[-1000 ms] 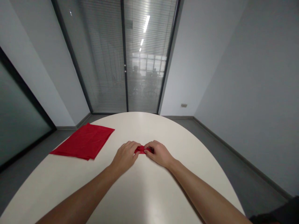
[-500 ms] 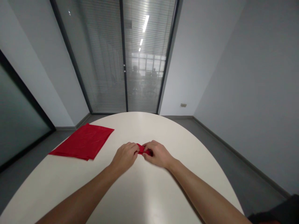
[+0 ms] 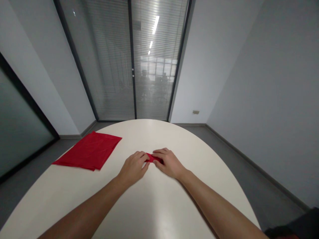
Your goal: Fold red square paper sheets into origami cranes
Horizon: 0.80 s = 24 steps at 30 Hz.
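A small strip of folded red sheet, thin and creased, is between my two hands over the middle of the table. My left hand grips its left end, with the thumb below and the fingers above. At the other end, my right hand holds it between thumb and fingers. Most of the strip is hidden beneath the fingers; whether it is cloth or plastic I cannot tell.
Flat red sheets, slightly offset in a stack, lie on the left of the round white table. Beyond the table's far edge stands a glass partition with blinds.
The fingers of both hands have straightened a little over the red strip, and my left thumb has moved away from the fingers. The stack of sheets has stayed put.
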Tool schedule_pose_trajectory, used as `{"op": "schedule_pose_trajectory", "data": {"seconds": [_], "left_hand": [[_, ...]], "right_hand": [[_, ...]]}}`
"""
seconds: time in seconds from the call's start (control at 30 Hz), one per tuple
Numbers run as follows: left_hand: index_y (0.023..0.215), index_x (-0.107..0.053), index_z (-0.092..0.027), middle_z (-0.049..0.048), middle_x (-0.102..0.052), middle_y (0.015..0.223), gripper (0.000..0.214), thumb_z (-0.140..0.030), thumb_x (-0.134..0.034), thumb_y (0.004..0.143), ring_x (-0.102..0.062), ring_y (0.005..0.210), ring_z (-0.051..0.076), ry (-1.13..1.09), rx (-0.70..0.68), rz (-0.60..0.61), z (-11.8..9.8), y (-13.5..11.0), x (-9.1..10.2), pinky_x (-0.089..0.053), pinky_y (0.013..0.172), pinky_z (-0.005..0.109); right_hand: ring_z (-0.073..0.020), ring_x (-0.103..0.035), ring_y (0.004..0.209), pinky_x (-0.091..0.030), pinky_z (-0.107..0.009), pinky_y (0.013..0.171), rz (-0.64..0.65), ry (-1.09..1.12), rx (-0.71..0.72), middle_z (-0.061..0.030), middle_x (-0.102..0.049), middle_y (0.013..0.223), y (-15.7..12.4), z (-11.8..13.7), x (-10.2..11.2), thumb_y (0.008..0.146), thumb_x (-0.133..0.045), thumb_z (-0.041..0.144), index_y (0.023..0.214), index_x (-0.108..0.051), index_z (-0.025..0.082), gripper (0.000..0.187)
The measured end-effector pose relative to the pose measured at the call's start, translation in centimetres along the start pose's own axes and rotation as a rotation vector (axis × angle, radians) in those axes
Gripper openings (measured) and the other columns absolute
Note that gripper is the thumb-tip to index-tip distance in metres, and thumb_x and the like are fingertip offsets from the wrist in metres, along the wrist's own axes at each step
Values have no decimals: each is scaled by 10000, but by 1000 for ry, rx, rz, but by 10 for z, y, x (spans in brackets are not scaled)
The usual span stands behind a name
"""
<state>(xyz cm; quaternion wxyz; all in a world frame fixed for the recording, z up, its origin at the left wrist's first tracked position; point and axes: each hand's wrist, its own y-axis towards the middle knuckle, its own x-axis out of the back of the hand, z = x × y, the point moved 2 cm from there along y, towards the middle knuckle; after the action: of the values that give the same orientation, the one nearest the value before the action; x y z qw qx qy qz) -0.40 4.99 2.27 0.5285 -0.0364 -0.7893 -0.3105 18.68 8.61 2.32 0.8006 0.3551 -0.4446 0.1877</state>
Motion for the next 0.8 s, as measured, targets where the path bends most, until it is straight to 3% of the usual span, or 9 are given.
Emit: {"op": "schedule_pose_trajectory", "data": {"seconds": [0.13,0.3,0.53,0.7,0.8], "left_hand": [[993,-678,-224,55,-686,958,144,-185,-556,928,-614,930,226,-8,-35,22,-1,1,0,-499,850,374],[1043,-650,-213,52,-696,995,178,-154,-525,931,-618,966,220,-119,-96,64,-6,2,2,-492,885,364],[1207,-571,-212,57,-698,1142,280,-180,-385,1001,-643,1027,191,-236,-120,94,-12,-2,8,-491,947,347],[1224,-587,-201,74,-675,1249,338,-128,-490,908,-617,1140,218,-206,-162,117,-11,-2,5,-471,1031,385],[1167,-631,-200,79,-672,1258,326,-127,-545,862,-610,1161,233,-188,-178,143,-9,-1,1,-472,1042,394]], "right_hand": [[-287,-533,1176,-442,-459,973,-20,-108,-73,-105,-629,1300,0,-1,0,957,-554,222,1220,-706,277,309],[-238,-591,947,-475,-387,866,-70,-133,-217,-98,-664,1018,2,-6,2,933,-560,173,1111,-753,238,271],[-217,-627,1000,-470,-368,926,-53,-48,-114,-72,-718,1065,1,-10,3,937,-579,211,1101,-742,220,231],[-251,-607,1191,-429,-418,1066,1,-34,-55,-104,-693,1261,0,-7,0,938,-579,278,1220,-704,195,319],[-311,-456,1384,-351,-496,1146,86,-94,-136,-98,-573,1440,-1,-8,-3,970,-510,331,1365,-610,193,430]]}}
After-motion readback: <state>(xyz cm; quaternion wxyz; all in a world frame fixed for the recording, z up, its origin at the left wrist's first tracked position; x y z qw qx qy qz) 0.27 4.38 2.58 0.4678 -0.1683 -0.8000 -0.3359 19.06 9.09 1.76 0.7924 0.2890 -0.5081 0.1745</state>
